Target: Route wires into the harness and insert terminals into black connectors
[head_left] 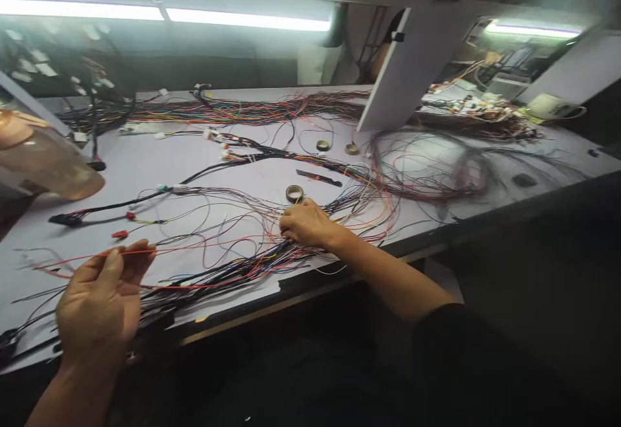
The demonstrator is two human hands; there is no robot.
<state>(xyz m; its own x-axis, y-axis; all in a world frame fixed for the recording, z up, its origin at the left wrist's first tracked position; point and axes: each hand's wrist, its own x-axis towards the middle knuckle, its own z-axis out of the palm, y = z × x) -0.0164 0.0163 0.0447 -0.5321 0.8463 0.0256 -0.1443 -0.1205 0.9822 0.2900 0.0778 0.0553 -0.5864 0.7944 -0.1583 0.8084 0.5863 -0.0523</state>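
L hand point(99, 301): thumb & index fingers pinched on a thin red plastic-insulated wire point(68, 260), raised slightly above the white flat counter point(165, 162); other fingers loosely curled. R hand point(310, 225): fingers closed on a loose bundle of thin multicolored wires point(272, 255); exact strands gripped hidden, can't tell. Bundle loc.: along near edge of counter, running betw. both hands & past R hand.

Adj. items: dark ring-shaped tape roll w/ pale core point(290, 198), just beyond R hand; flat black narrow blade-like tool point(317, 177), lying farther back. Small red plastic connector point(119, 235) on counter, just beyond L fingers. Black-sheathed branched cable harness point(272, 153) lies mid-counter, approx. parallel to bundle. White mug point(548, 107) at far R.
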